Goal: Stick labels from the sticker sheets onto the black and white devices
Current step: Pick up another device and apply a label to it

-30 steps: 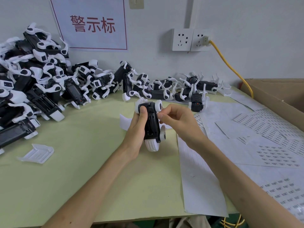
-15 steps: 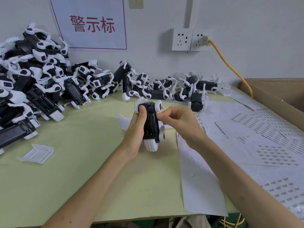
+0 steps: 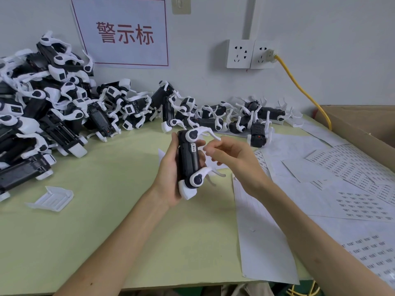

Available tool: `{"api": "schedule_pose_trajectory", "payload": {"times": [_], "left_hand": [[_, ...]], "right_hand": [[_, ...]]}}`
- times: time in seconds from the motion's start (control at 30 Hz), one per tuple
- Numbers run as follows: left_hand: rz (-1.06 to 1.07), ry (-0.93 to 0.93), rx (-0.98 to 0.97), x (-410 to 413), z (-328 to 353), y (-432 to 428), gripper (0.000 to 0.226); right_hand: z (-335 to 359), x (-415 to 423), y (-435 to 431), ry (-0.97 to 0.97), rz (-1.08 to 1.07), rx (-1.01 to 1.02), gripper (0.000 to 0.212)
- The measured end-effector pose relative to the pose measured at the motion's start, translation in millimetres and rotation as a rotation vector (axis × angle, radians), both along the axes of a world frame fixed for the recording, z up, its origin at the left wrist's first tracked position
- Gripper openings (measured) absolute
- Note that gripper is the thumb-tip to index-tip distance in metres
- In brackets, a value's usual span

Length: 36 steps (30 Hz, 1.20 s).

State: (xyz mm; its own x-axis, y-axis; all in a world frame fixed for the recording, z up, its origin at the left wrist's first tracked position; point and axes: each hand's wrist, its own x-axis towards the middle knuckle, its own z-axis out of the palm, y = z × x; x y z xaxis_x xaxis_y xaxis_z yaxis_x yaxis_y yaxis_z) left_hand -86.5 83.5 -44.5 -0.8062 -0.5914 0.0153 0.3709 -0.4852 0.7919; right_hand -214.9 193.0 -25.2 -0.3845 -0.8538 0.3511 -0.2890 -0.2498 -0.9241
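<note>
The left hand [image 3: 168, 174] is gripping a black, oblong plastic device with white curved arms [image 3: 188, 161]. The palm is wrapping its left side, and the fingertips are curling round onto its right side. The device is being held upright above the middle of the pale green table [image 3: 102, 214], with its white cap end pointing down. Its two white round hubs are facing the right hand [image 3: 233, 159]. A small white label with dark print [image 3: 194, 147] is sitting on the black body just under the upper hub.

The right hand is hovering just beside that label with its fingers loosely curled. Its thumb and forefinger tips are coming together close to the device, but I cannot tell whether they are pinching anything.

Under and beyond the right forearm, white sticker sheets with rows of small dark printed labels [image 3: 359, 206] are lying spread over the table's right side. A brown cardboard box [image 3: 363, 127] is standing past them.

More of the same black and white devices are lying in a row along the back wall [image 3: 215, 116], and many more are piling up in a heap on the left [image 3: 42, 103]. A clear white ribbed plastic cover [image 3: 51, 198] is lying near that heap.

On the wall, a yellow cable [image 3: 299, 88] is running from a white double socket [image 3: 250, 54], beside a white sign with red characters [image 3: 124, 33].
</note>
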Motion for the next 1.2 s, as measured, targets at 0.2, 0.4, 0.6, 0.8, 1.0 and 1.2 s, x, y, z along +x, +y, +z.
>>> {"api": "schedule_pose_trajectory", "payload": {"times": [0.2, 0.4, 0.6, 0.8, 1.0, 1.2], "left_hand": [[-0.092, -0.047, -0.053, 0.1, -2.5, 5.1, 0.068], [-0.101, -0.058, -0.1, -3.0, -2.9, 10.3, 0.068], [-0.087, -0.019, -0.111, -3.6, -3.8, 11.5, 0.074], [-0.093, -0.083, -0.184, -1.8, -5.0, 8.8, 0.071], [-0.138, -0.006, -0.139, -3.0, -6.5, 8.2, 0.069], [-0.1, -0.061, -0.108, -4.0, -6.2, 10.9, 0.065]], "right_hand": [[-2.8, 4.5, -0.9, -0.004, 0.0, 0.018, 0.041], [-4.2, 6.9, -1.5, 0.01, -0.01, -0.008, 0.04], [-5.4, 2.6, -3.2, -0.032, 0.05, -0.044, 0.008], [-4.5, -0.6, -4.1, -0.046, 0.085, -0.055, 0.018], [-4.4, -3.1, -1.3, -0.093, 0.109, -0.024, 0.028], [-5.9, 1.4, -3.1, -0.069, 0.087, -0.034, 0.034]]}}
